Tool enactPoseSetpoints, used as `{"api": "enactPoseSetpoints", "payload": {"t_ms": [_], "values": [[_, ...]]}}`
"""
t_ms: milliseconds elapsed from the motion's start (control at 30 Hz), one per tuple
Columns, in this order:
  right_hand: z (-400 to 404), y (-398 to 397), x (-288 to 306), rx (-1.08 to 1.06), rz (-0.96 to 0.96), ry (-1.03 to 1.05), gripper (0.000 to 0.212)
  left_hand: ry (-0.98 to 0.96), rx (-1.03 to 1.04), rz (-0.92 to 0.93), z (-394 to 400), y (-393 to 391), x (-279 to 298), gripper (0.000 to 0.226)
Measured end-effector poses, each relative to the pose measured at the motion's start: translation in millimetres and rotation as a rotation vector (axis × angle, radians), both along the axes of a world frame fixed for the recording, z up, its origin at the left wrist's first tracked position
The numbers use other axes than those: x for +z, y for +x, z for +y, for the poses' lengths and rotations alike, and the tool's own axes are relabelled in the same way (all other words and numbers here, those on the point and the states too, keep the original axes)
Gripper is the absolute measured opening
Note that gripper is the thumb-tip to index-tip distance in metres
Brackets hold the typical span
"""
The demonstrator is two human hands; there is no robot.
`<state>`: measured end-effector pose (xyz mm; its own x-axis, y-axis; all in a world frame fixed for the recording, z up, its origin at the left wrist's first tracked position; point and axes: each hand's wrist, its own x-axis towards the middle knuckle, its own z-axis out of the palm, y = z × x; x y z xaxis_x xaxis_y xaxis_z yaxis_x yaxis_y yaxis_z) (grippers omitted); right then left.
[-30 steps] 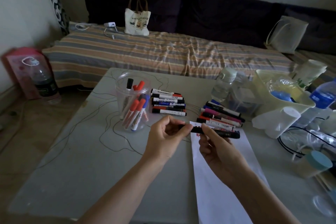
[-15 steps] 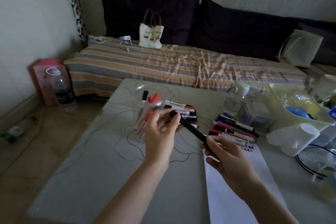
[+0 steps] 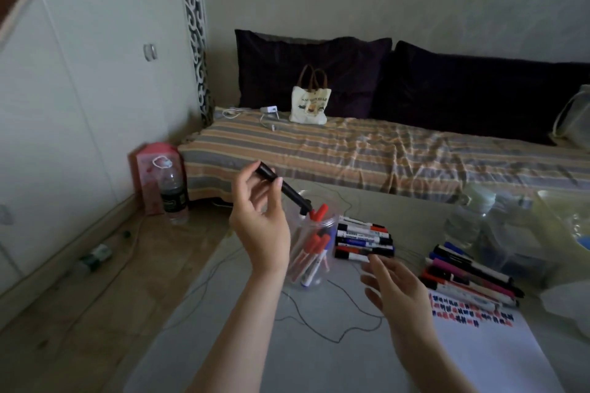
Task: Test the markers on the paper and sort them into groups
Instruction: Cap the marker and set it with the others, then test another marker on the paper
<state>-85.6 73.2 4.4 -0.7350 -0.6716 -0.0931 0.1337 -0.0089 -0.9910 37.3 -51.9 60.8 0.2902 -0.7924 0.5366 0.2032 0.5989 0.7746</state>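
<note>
My left hand [image 3: 260, 226] pinches a black marker [image 3: 284, 190] raised over the clear plastic jar [image 3: 314, 265], which holds several red and blue markers. The marker's lower end points at the jar's mouth. My right hand [image 3: 396, 287] hovers open above the table, holding nothing. One pile of markers [image 3: 364, 241] lies just right of the jar. A second pile [image 3: 472, 276] lies further right, at the top of the white paper [image 3: 488, 354], which carries rows of red, blue and black test marks [image 3: 469, 314].
The grey table [image 3: 204, 344] has thin drawn lines. Clear bottles [image 3: 463, 220] and a plastic tub stand at the right. A striped couch with a tote bag [image 3: 309, 105] lies behind. A bottle [image 3: 172, 195] stands on the floor at the left.
My right hand has let go of the black marker and dropped back, open. My left hand has lifted the marker up over the jar. The view has swung left and up.
</note>
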Motion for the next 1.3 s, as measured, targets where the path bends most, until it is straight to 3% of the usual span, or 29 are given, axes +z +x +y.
{"api": "enactPoseSetpoints", "payload": {"t_ms": [133,300,400,467,567,700,767,867,967,1100,1200,1300], "values": [[5.3,-9.9,-5.7,0.006,0.016,0.022,0.016,-0.094,0.133,-0.327,-9.2,-8.1,-18.4,0.029],[11.9,-25.7,-11.6,-0.011,0.023,0.03,0.014,-0.126,0.138,-0.689,-14.2,-18.2,-35.3,0.012],[16.7,-34.7,-13.7,-0.036,0.048,0.056,0.013,-0.204,0.14,-0.738,-2.9,-28.5,-35.1,0.016],[17.4,-42.5,-18.1,-0.055,0.104,0.096,0.011,-0.292,0.017,-0.756,15.6,-40.0,-34.8,0.014],[16.3,-59.6,-32.0,-0.081,0.281,0.226,0.014,-0.303,-0.263,-1.061,38.9,-58.1,-56.7,0.01],[16.3,-82.4,-58.9,-0.012,0.709,0.461,0.032,-0.117,-0.474,-1.628,40.7,-60.4,-104.5,0.042],[9.9,-89.7,-68.4,0.093,0.904,0.511,0.042,-0.058,-0.503,-1.774,35.7,-56.8,-115.2,0.049],[-17.1,-96.1,-74.9,0.256,1.135,0.532,0.051,-0.037,-0.522,-1.787,29.8,-59.4,-124.9,0.054],[-46.4,-95.0,-73.0,0.325,1.228,0.651,0.039,0.0,-0.527,-1.768,30.0,-65.0,-127.4,0.056],[-54.3,-90.1,-75.1,0.191,1.272,0.709,0.022,0.032,-0.516,-1.742,28.2,-65.9,-130.9,0.057],[-49.6,-89.6,-84.8,0.086,1.321,0.619,0.03,0.032,-0.512,-1.722,27.4,-64.9,-131.3,0.057],[-46.7,-87.4,-87.2,0.16,1.307,0.747,0.037,0.035,-0.51,-1.71,28.8,-64.6,-133.1,0.055]]}}
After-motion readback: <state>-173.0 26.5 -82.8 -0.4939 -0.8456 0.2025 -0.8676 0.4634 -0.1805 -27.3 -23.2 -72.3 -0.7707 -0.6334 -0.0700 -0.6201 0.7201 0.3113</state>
